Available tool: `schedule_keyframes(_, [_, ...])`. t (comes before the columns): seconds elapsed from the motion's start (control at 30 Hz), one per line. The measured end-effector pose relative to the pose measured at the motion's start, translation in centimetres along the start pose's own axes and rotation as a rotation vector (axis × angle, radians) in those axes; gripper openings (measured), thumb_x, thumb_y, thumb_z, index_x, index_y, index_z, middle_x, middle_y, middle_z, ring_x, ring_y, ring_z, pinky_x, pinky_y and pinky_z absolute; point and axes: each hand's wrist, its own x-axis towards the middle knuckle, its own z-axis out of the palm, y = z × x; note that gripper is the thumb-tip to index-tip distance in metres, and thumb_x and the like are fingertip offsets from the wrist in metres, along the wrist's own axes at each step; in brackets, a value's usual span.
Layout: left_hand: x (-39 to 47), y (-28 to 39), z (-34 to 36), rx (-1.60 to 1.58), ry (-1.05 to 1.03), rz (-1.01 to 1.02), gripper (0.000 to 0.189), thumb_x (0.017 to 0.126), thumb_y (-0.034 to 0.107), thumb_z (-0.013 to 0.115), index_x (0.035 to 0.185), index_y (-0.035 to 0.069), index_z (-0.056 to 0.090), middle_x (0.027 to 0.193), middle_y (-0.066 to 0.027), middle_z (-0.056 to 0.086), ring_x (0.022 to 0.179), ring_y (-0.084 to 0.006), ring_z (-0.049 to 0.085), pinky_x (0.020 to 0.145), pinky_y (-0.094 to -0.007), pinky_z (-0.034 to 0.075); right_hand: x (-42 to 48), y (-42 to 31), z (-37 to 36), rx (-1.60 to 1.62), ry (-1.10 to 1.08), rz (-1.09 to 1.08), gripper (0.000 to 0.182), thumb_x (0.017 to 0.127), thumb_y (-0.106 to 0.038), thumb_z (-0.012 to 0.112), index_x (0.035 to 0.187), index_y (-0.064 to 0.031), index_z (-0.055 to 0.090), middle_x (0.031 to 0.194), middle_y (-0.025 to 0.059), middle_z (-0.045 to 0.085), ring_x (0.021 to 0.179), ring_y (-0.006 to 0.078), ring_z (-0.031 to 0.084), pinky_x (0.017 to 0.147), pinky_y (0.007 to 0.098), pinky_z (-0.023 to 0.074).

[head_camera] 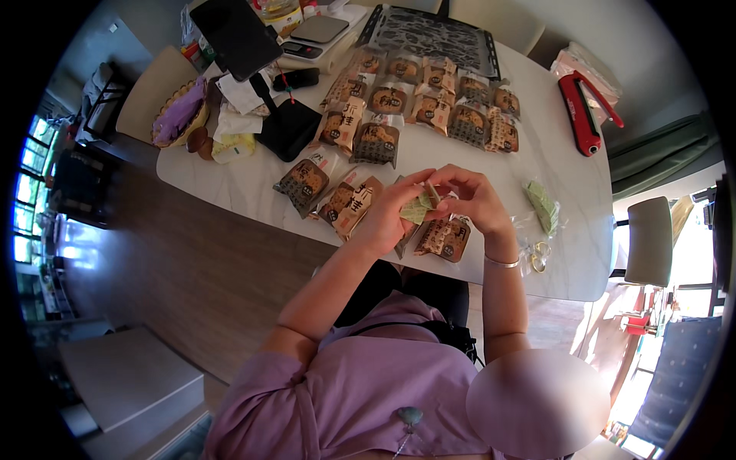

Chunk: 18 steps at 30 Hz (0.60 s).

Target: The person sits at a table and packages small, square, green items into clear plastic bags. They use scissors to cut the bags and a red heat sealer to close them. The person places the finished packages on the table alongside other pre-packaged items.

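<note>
My left hand (386, 214) and my right hand (474, 195) meet over the near edge of the table. Between them is a small light-green printed piece (415, 210), paper or film, pinched by the fingers of both. Below my hands lies a sealed packet with a round baked cake (447, 238); another packet there is mostly hidden by my left hand. Just left of my hands are two more cake packets, one grey-brown (306, 183) and one tan (349, 200). On my right, a clear bag holds a green printed bundle (542, 208), beside gold-handled scissors (539, 257).
Several cake packets (386, 99) fill the table's middle, before a black baking tray (434, 40). A tablet on a stand (236, 37), a kitchen scale (313, 34) and a basket with purple cloth (179, 112) stand left. A red heat sealer (579, 115) lies right.
</note>
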Motion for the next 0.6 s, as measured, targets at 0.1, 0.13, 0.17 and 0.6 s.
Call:
schedule_keyframes(0.1, [0.6, 1.5, -1.5, 0.029, 0.018, 0.037, 0.035, 0.099, 0.015, 0.038, 0.125, -0.001, 0.053, 0.112, -0.0167, 0.064, 0.088, -0.0169, 0.062, 0.072, -0.0317, 0.052, 0.7, 1.5, -1.2, -0.047, 0.122, -0.181, 0.033, 0.082, -0.002, 0.074, 0.113, 0.0009, 0.063, 0.110, 0.0091, 0.065, 0.107, 0.0164, 0.062, 0.091, 0.0322, 0.0534])
schedule_keyframes(0.13, [1.0, 2.6, -2.2, 0.058, 0.025, 0.048, 0.033, 0.098, 0.016, 0.038, 0.119, -0.001, 0.056, 0.110, -0.0166, 0.064, 0.079, -0.0155, 0.061, 0.066, -0.0299, 0.051, 1.0, 1.4, -1.3, -0.038, 0.172, -0.134, 0.032, 0.083, -0.004, 0.074, 0.113, 0.0002, 0.064, 0.110, 0.0097, 0.065, 0.106, 0.0171, 0.063, 0.092, 0.0329, 0.0529])
schedule_keyframes(0.17, [1.4, 3.6, -2.6, 0.187, 0.095, 0.089, 0.029, 0.098, 0.016, 0.039, 0.113, 0.000, 0.057, 0.107, -0.0166, 0.065, 0.074, -0.0153, 0.059, 0.063, -0.0295, 0.049, 1.6, 1.2, -1.3, -0.030, 0.222, -0.086, 0.031, 0.084, -0.006, 0.074, 0.113, -0.0005, 0.064, 0.110, 0.0102, 0.065, 0.106, 0.0177, 0.063, 0.092, 0.0336, 0.0525])
schedule_keyframes(0.6, [4.4, 8.6, -5.7, 0.208, 0.423, 0.082, 0.020, 0.096, 0.027, 0.057, 0.092, 0.008, 0.062, 0.092, -0.0059, 0.067, 0.071, -0.0123, 0.055, 0.059, -0.0289, 0.042, 13.4, 0.1, -3.9, -0.468, 0.095, 0.078, 0.028, 0.080, -0.026, 0.075, 0.097, -0.0048, 0.071, 0.132, 0.0091, 0.055, 0.100, 0.0167, 0.062, 0.081, 0.0304, 0.0512])
